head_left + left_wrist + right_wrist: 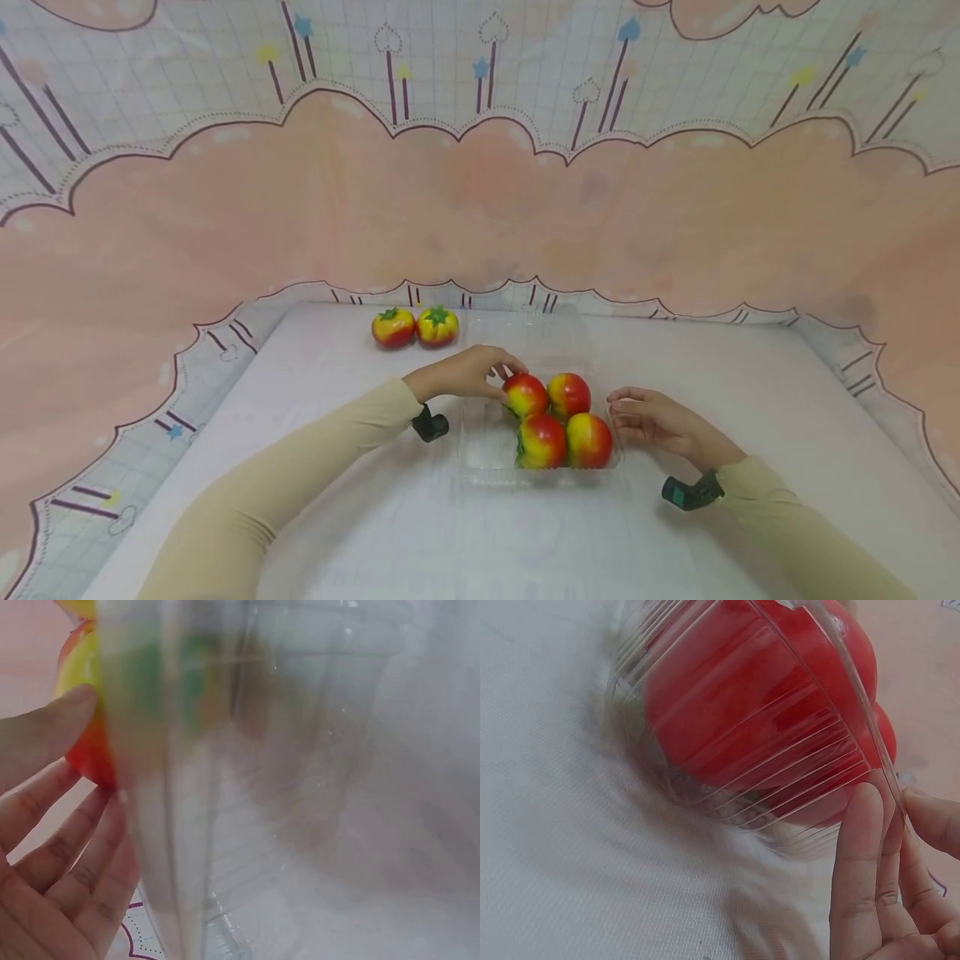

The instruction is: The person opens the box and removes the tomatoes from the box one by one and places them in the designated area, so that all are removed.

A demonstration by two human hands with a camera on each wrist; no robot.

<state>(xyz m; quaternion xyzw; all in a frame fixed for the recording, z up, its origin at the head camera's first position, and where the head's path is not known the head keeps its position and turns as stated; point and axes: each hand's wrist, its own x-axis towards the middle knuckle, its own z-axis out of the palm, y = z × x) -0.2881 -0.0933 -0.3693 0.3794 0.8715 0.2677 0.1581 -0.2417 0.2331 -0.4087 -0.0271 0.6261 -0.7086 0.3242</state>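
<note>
A clear plastic clamshell box [486, 477] holds several red-and-yellow persimmons with green leafy tops. My left hand [467, 372] reaches over the box from the left and grips the back-left persimmon [525, 394]; in the left wrist view its thumb lies on the yellow side and the fingers on the red side of the fruit [88, 742]. At the box's right side, my right hand [660, 423] pinches the rim between thumb and fingers, as the right wrist view shows at the box edge [866, 720]. Another persimmon [567, 395] sits beside the gripped one, with two more in front [589, 441].
The box's clear lid [525, 335] lies folded back behind it. Two more persimmons [393, 328] stand side by side on the white table [360, 533], left of the lid. A printed cloth [480, 208] rises along the back and sides of the table.
</note>
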